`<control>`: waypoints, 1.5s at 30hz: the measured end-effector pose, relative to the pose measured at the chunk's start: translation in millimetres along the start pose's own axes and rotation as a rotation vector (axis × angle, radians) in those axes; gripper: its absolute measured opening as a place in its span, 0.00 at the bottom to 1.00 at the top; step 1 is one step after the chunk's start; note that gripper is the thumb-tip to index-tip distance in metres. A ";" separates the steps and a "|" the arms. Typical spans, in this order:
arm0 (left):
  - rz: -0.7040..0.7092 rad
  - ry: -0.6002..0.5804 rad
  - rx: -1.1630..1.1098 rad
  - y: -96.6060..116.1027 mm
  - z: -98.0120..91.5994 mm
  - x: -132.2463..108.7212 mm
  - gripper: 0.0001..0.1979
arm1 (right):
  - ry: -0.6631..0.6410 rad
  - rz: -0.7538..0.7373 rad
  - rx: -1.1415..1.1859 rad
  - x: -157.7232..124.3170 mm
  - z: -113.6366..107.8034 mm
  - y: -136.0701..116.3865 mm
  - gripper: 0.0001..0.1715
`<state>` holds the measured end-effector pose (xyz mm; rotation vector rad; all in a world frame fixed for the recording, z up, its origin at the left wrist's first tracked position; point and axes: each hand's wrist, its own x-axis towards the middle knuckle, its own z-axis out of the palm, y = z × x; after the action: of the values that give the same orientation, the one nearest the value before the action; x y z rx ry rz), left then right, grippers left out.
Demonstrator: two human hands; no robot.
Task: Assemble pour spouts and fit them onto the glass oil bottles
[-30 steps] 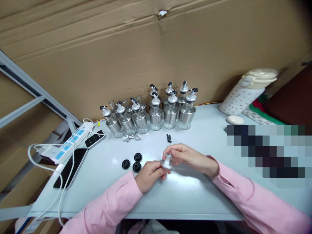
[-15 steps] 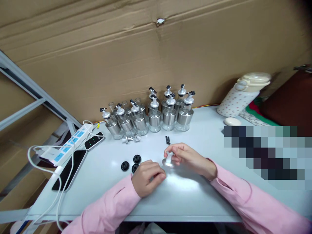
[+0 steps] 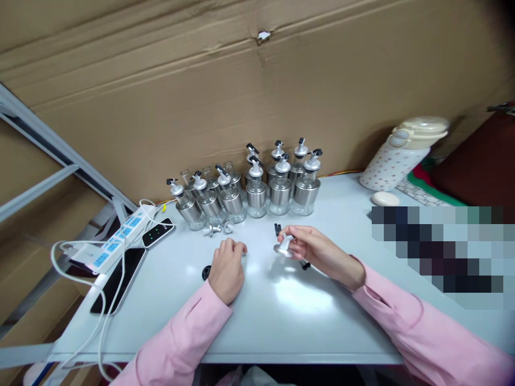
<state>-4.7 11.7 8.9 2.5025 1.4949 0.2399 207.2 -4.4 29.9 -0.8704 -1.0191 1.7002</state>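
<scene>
My right hand (image 3: 317, 251) is closed on a silver pourer cap (image 3: 284, 246), held just above the white table (image 3: 301, 311). Small black clips (image 3: 277, 229) lie right behind it, and a small black piece (image 3: 306, 265) lies under the hand. My left hand (image 3: 227, 265) rests curled over the black rubber stoppers; only one stopper (image 3: 206, 272) shows at its left edge. What the fingers hold, if anything, is hidden. A loose pourer spout (image 3: 212, 230) and a clear ring (image 3: 228, 227) lie ahead of the left hand.
Several glass-and-steel oil bottles (image 3: 257, 187) with pourer tops stand in rows against the cardboard wall. A power strip (image 3: 120, 236), a remote (image 3: 157, 232) and a black phone (image 3: 118, 271) lie at the left. A spotted thermos (image 3: 402, 155) and a soap bar (image 3: 385, 199) sit at the right.
My left hand let go of the silver cap and moved left and away over the black stoppers. My right hand carried the cap slightly away from me, towards the black clips.
</scene>
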 end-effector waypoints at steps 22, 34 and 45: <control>0.807 0.443 -0.407 10.3 9.5 -9.7 0.12 | -0.263 -0.001 -0.318 1.8 1.8 10.4 0.26; 0.611 0.437 -0.503 7.9 12.2 -7.0 0.11 | -0.322 -0.078 -0.374 3.3 -0.5 11.2 0.23; 0.399 0.170 -0.604 10.9 17.2 -11.0 0.18 | -0.399 -0.102 -0.448 4.5 -5.5 15.2 0.12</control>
<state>3.7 -4.8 -5.0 2.2709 0.7795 0.8457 205.3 -2.0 13.4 -0.7492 -1.7314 1.6175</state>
